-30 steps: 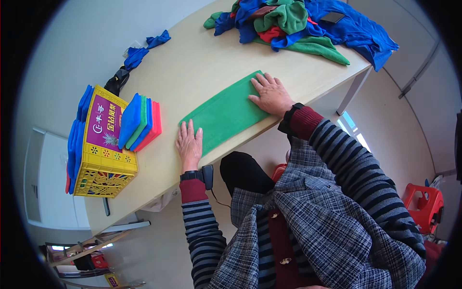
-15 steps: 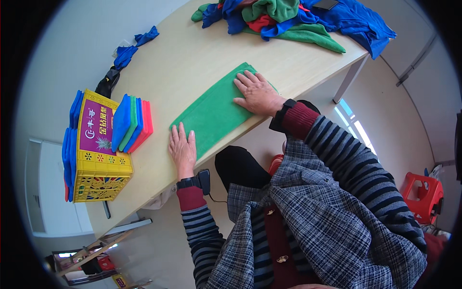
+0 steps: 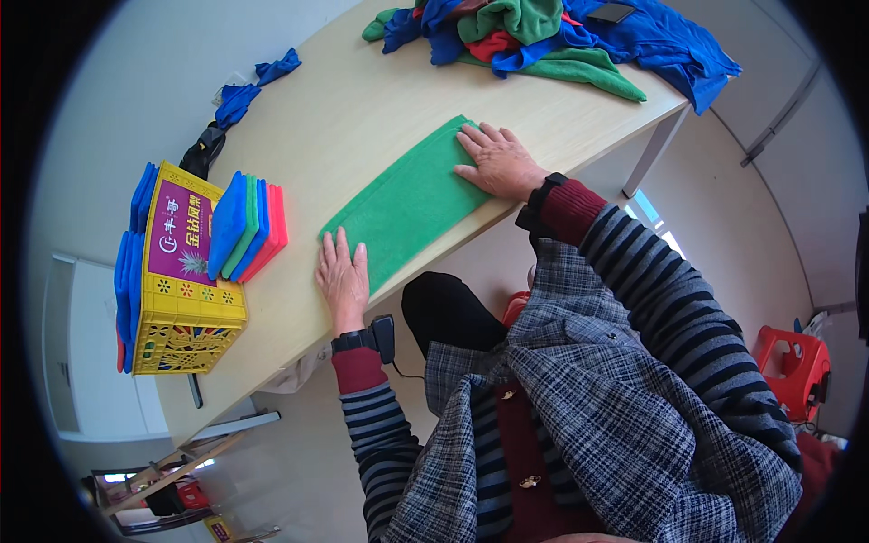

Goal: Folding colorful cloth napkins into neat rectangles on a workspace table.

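In the head view, a long green cloth (image 3: 398,213) lies spread at the middle of the frame, slanting from lower left to upper right on a pale wooden table (image 3: 308,145). It is flat and smooth, and layered edges show at its upper right end. Its lower long side runs close along the table's near edge.

The left hand (image 3: 344,281), left of centre, rests palm down at the cloth's lower left end. Its fingers are stretched out and slightly parted, gripping nothing. The right hand (image 3: 501,163), right of centre and higher up, lies on the cloth's upper right end, its fingers spread and nearly straight, also without a grip. Each wrist wears a black band, and the sleeves are striped grey and black with dark red cuffs.

At the left of the frame stands a yellow crate (image 3: 188,337) with a purple label on its side. Blue folded cloths (image 3: 134,276) show along its left edge. Just right of the crate is a small stack of folded cloths (image 3: 248,226) in blue, green and red.

Toward the upper left, two small blue cloths (image 3: 237,106) and a black item (image 3: 202,149), its kind unclear, sit by the table's far edge. A loose heap of blue, green and red cloths (image 3: 516,41) fills the top of the frame, with a dark phone-like slab (image 3: 612,13) on it. A red stool (image 3: 794,373) stands at the lower right.
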`<action>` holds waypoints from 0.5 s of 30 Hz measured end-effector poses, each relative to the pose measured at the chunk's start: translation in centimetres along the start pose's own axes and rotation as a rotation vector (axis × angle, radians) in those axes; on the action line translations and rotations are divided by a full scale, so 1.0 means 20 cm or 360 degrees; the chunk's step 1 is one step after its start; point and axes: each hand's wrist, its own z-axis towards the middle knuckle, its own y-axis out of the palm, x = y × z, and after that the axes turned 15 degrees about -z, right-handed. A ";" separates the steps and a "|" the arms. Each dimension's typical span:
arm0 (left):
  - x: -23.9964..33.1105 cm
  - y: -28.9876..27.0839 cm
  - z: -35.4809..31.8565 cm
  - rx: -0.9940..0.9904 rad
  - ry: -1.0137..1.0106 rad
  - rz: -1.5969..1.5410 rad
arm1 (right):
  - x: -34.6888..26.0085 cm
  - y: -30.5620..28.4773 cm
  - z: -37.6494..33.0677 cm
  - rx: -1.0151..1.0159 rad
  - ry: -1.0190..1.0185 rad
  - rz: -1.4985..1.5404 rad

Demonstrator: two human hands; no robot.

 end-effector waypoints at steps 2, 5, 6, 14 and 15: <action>0.00 0.00 0.00 0.0010 0.0001 0.0010 | 0.04 -0.01 0.00 -0.0020 0.0037 -0.0001; -0.01 0.00 0.00 0.0014 0.0002 0.0019 | 0.07 -0.03 0.00 -0.0062 0.0113 0.0008; -0.01 0.00 0.00 0.0015 0.0003 0.0026 | 0.06 -0.02 0.00 0.0026 0.0139 -0.0039; 0.00 0.00 0.00 0.0015 -0.0006 0.0025 | -0.07 -0.03 0.06 -0.0007 -0.0059 -0.0085; 0.01 0.00 0.00 0.0013 -0.0008 0.0023 | -0.08 -0.01 0.06 0.0001 -0.0053 -0.0055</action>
